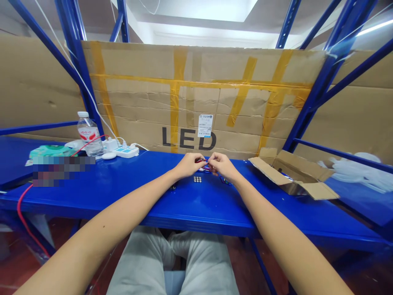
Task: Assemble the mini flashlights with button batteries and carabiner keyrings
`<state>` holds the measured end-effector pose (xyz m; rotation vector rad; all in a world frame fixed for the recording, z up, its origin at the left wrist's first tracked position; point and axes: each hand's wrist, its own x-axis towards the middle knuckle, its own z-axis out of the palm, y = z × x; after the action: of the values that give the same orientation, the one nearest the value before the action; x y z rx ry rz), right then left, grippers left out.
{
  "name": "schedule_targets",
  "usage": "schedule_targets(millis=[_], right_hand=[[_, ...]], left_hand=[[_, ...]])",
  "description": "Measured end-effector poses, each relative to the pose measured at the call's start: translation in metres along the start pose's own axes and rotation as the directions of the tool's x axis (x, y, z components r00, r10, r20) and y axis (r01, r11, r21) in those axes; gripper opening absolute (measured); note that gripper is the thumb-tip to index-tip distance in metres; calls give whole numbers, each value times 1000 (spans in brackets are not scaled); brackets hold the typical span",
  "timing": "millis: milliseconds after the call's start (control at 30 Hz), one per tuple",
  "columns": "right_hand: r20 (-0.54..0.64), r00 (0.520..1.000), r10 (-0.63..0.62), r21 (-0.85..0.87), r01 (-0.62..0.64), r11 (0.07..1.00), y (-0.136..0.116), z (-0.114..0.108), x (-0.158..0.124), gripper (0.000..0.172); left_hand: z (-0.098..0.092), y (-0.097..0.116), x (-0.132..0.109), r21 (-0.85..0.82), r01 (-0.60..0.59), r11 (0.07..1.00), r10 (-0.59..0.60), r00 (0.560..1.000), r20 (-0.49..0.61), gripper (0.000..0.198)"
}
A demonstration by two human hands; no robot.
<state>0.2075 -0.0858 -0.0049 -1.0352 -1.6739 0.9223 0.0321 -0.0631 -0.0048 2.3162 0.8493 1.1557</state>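
My left hand [190, 164] and my right hand [221, 166] are close together over the far middle of the blue table, fingertips nearly meeting. The left fingers are closed on a small dark-red piece [199, 161], partly hidden by them. My right hand pinches at its end; what lies between those fingertips is too small to make out. Small shiny red and silver pieces [204, 169] lie just below the fingers. Nearer to me, several small silver round parts [197, 179] sit in neat rows. Small multicoloured pieces [226, 181] rest beneath my right wrist, and tiny dark bits [172, 188] lie by my left forearm.
An open cardboard box [294, 174] stands on the right. On the left are a water bottle [89, 135], a green packet [55, 151] and a white power strip [125, 151]. A cardboard panel [138, 106] rises behind the table [202, 209], between blue posts.
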Motion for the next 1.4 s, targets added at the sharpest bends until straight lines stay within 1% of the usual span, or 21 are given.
schedule_targets(millis=[67,133,167,233,300,400,500,633,767,867,933,1000,1100,1167,1233,1300,1400], right_hand=[[-15,999,-51,-135,48,990,4,-2,2,14],[-40,989,-143,-304,124,945,7,-4,2,12],[-47,980,-193,-386,161,908,8,-5,2,11],[-35,962,-271,-518,215,828,8,-6,1,10],[5,953,-301,-602,244,761,6,-5,-1,9],[73,952,-299,-679,267,684,4,-3,-3,8],[126,948,-293,-731,288,618,2,-1,-4,9],[153,950,-271,-786,283,550,0,-1,-5,10],[164,955,-246,-828,269,491,-2,1,-6,11],[172,955,-242,-840,270,470,-2,1,-5,12],[165,954,-251,-828,273,490,0,0,-3,11],[131,953,-272,-792,266,549,4,-5,-1,11],[-1,960,-280,-703,199,682,11,-16,4,11],[-94,968,-232,-609,128,783,15,-23,6,14],[-143,977,-156,-499,65,864,17,-28,7,13],[-157,983,-93,-400,22,916,18,-30,7,11],[-163,986,-39,-264,-5,965,18,-29,8,10]], left_hand=[[0,-2,0,-17,18,1000,-18,1000,12,13],[2,-2,0,-71,64,995,-61,997,42,15],[3,-2,0,-105,95,990,-89,994,58,19],[6,0,0,-182,164,970,-151,985,80,34],[7,4,-1,-264,232,936,-213,972,101,46],[7,10,-2,-366,326,872,-287,945,156,48],[5,13,-2,-400,365,841,-327,931,162,43],[4,14,-1,-376,379,846,-349,925,148,34],[6,9,0,-336,375,864,-347,927,143,29],[8,2,2,-275,403,873,-394,915,88,24],[8,-3,4,-237,418,877,-419,907,49,18],[4,-7,5,-239,414,878,-418,908,39,13],[-4,-10,7,-311,421,852,-431,901,39,10],[-9,-10,8,-356,426,832,-449,893,20,5],[-11,-11,8,-369,408,835,-436,900,10,6],[-11,-12,8,-361,368,857,-392,920,9,8],[-9,-14,8,-356,293,887,-316,949,-7,5]])
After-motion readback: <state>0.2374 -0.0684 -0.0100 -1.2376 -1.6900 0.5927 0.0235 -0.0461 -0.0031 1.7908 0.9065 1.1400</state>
